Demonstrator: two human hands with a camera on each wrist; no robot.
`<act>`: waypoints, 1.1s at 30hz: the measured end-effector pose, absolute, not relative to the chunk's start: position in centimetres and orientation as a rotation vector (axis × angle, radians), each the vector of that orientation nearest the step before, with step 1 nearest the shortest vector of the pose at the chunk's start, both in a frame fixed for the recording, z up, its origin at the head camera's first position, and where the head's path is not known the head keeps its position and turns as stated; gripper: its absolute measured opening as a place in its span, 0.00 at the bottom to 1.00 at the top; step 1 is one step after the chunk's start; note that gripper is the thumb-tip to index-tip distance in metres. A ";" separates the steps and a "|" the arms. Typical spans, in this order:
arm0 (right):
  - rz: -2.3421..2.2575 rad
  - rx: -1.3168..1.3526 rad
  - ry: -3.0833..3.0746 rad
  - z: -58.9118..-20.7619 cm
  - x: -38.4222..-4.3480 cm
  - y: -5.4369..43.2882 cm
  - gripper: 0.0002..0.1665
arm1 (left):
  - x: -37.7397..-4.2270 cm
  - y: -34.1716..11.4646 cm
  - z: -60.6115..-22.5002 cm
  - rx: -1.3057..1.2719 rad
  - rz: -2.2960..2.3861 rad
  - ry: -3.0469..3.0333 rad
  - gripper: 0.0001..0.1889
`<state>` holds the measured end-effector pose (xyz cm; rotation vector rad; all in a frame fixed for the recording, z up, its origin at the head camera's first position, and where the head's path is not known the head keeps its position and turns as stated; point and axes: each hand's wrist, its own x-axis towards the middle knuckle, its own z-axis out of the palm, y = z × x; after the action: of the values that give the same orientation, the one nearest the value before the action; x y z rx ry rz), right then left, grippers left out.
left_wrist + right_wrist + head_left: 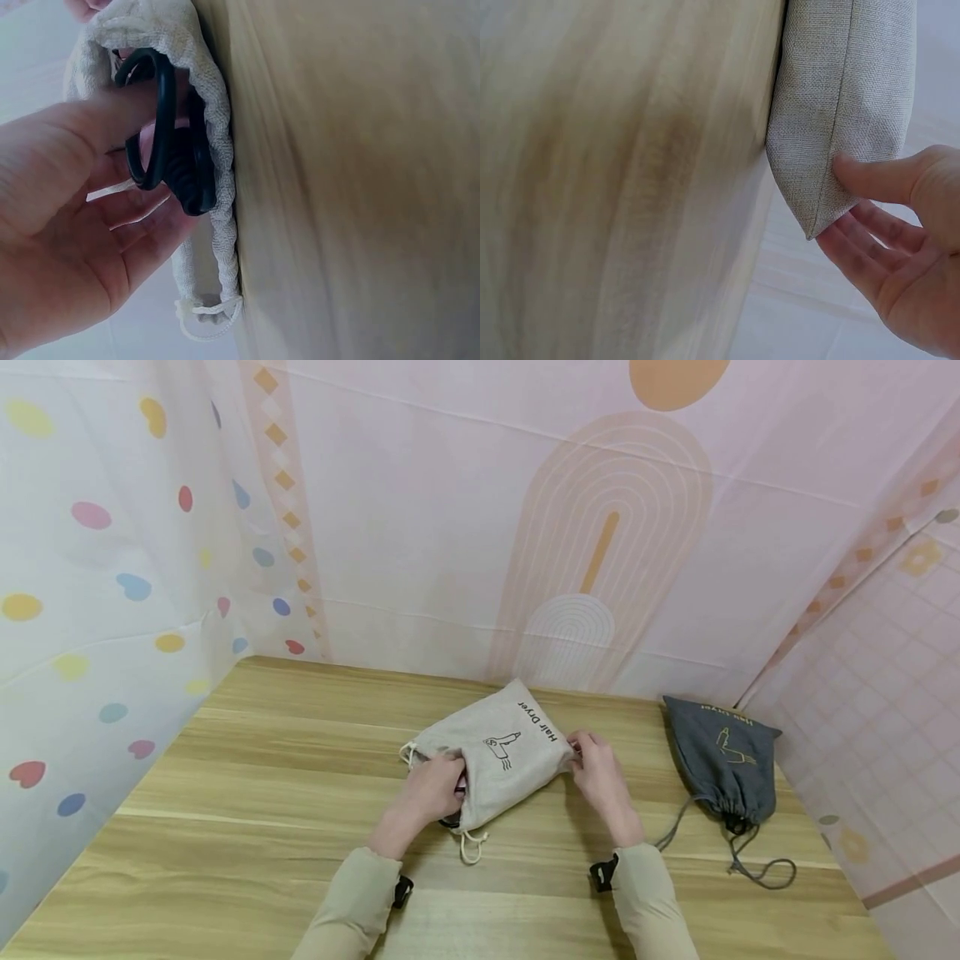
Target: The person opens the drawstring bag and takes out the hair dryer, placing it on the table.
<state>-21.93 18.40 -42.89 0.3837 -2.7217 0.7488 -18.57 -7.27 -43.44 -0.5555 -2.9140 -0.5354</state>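
Observation:
A light beige drawstring bag (480, 752), printed "Hair Dryer" with a small dryer drawing, lies on the table. My left hand (431, 789) reaches into its mouth at the near left. In the left wrist view, the thumb and fingers of that hand (82, 180) curl about a looped black cord (161, 127) with a ribbed sleeve; the fingertips are partly hidden inside. The right hand (600, 772) pinches the bag's closed right corner. In the right wrist view, the right hand's thumb presses the seam of the beige fabric (832, 97), its fingers behind.
A dark grey drawstring bag (723, 760), also printed with a dryer, lies at the right edge of the wooden table (247, 793), its cords (765, 877) trailing forward. Patterned curtains (420, 510) stand behind and at both sides. White drawstrings (472, 847) hang from the beige bag.

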 end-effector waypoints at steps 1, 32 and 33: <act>0.745 0.379 -2.722 -42.9 -21.9 18.4 0.16 | -18.6 -7.3 -43.5 -0.557 -0.532 -2.911 0.08; 0.719 0.247 -2.726 -42.3 -21.8 20.0 0.10 | -19.4 -11.0 -42.8 -0.487 -0.571 -3.023 0.16; 0.711 0.245 -2.728 -42.3 -21.8 20.1 0.10 | -19.4 -11.2 -42.8 -0.485 -0.570 -3.022 0.16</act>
<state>-21.84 20.05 -42.26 0.2452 -2.7281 0.7111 -19.40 -11.25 -42.77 -0.4855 -3.0215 -0.5699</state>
